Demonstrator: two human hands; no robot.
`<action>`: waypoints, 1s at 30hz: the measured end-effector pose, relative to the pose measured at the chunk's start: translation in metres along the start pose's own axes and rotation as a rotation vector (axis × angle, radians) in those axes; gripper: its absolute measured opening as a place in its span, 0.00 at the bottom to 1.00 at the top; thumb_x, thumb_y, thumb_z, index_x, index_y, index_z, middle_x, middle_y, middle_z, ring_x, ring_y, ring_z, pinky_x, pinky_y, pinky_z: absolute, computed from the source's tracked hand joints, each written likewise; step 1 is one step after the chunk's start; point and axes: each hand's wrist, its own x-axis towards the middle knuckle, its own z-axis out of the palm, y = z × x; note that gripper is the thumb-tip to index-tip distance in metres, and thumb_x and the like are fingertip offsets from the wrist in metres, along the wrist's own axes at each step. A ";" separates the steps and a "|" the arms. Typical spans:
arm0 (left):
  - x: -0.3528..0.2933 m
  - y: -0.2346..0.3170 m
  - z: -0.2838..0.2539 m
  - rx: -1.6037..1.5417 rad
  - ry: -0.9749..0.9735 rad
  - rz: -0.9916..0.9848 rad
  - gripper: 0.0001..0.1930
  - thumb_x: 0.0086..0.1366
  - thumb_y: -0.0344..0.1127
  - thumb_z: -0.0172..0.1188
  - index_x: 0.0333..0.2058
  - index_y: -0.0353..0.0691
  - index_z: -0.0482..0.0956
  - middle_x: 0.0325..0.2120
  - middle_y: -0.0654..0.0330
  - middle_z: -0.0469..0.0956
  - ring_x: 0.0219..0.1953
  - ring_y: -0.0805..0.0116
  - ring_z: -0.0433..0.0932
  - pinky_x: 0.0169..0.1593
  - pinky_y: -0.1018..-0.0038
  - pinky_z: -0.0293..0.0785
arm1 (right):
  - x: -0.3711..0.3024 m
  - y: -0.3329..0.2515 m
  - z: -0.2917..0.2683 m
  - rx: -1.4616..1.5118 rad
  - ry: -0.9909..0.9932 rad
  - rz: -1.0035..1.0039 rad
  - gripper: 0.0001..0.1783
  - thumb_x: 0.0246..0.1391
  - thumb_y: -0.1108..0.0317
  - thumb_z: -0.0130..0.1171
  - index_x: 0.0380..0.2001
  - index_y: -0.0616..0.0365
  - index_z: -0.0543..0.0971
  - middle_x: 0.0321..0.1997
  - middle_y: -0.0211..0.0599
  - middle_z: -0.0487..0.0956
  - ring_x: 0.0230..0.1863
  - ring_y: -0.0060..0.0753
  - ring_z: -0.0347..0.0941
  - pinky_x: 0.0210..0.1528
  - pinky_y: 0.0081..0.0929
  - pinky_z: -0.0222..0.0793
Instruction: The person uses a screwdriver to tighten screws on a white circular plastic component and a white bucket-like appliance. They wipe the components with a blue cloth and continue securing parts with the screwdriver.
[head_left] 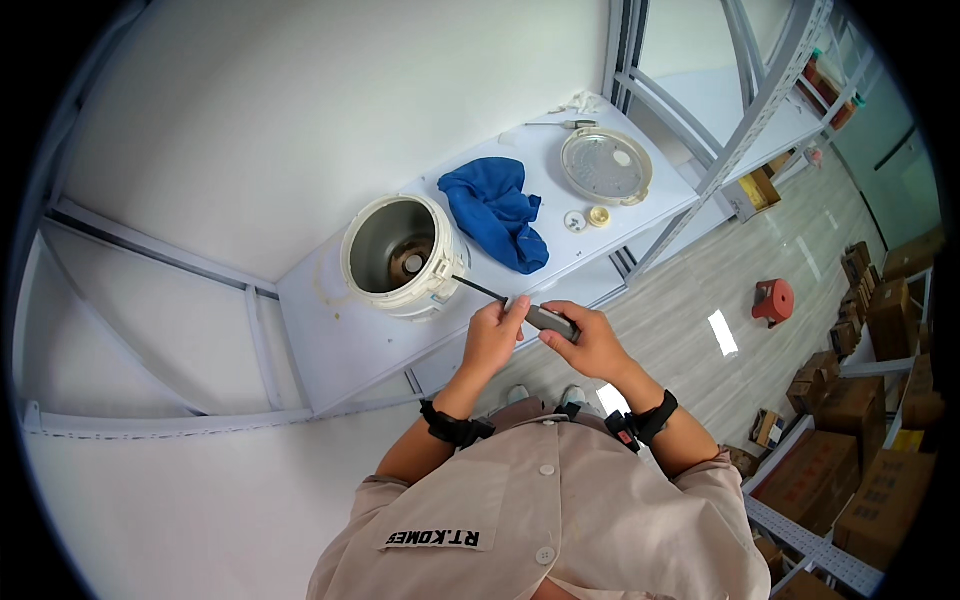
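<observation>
Grey screwdriver [551, 321], left hand [491, 337] pinching, right hand [594, 340] clasping

Both hands [490, 338] [595, 345] curl near each other, forearms [687, 440] angled inward.

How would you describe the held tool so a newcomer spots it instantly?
Find the long white table. Near its front edge, the left hand and right hand hold a grey-handled screwdriver. Unlike the tool lying beside the round lid, it is being held.
</observation>
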 end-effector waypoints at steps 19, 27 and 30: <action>0.002 -0.005 0.000 -0.040 0.007 -0.008 0.26 0.74 0.57 0.63 0.30 0.35 0.81 0.20 0.63 0.79 0.23 0.78 0.74 0.28 0.79 0.69 | 0.004 0.003 -0.011 0.121 -0.225 0.262 0.23 0.63 0.61 0.71 0.57 0.59 0.78 0.43 0.37 0.83 0.35 0.28 0.77 0.40 0.29 0.75; 0.006 -0.005 -0.001 -0.061 -0.015 -0.016 0.28 0.74 0.59 0.63 0.30 0.35 0.81 0.21 0.63 0.79 0.24 0.78 0.74 0.29 0.76 0.69 | 0.006 0.004 -0.005 0.109 -0.005 -0.044 0.24 0.60 0.65 0.73 0.57 0.57 0.78 0.42 0.36 0.79 0.39 0.28 0.78 0.41 0.28 0.75; 0.007 -0.012 0.002 -0.135 -0.027 -0.004 0.26 0.74 0.58 0.63 0.30 0.37 0.80 0.22 0.64 0.78 0.24 0.78 0.72 0.29 0.78 0.68 | 0.008 0.017 -0.010 0.460 -0.099 0.299 0.23 0.64 0.59 0.69 0.56 0.59 0.78 0.40 0.35 0.80 0.34 0.24 0.77 0.36 0.24 0.73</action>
